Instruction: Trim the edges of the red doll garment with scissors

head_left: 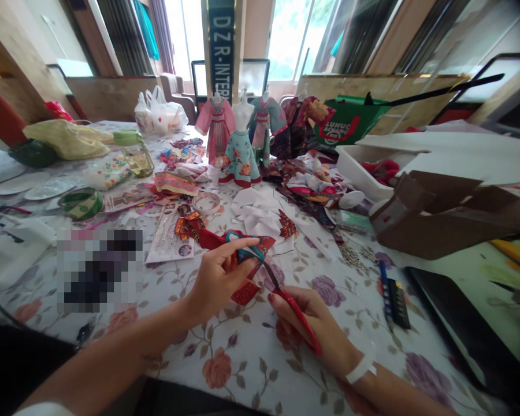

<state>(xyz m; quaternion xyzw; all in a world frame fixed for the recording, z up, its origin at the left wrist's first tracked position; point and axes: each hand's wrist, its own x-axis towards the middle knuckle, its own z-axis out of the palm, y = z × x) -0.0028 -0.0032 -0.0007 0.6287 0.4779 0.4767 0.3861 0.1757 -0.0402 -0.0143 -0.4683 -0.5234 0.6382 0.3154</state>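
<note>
My left hand [219, 276] pinches a piece of red and blue patterned fabric [242, 249] just above the flowered tablecloth [225, 358]. My right hand [307, 323] grips red-handled scissors [292, 303], whose dark blades reach up to the fabric's edge beside my left fingers. A white band sits on my right wrist. Both hands are close together at the near middle of the table.
Three small dress forms in costumes [240, 141] stand at the back centre among fabric scraps. A brown cardboard box [442, 216] and a white tray [364, 167] lie right. A glass jar [137, 156], tape roll [82, 203] and bags sit left. A pen [385, 292] lies right of my hands.
</note>
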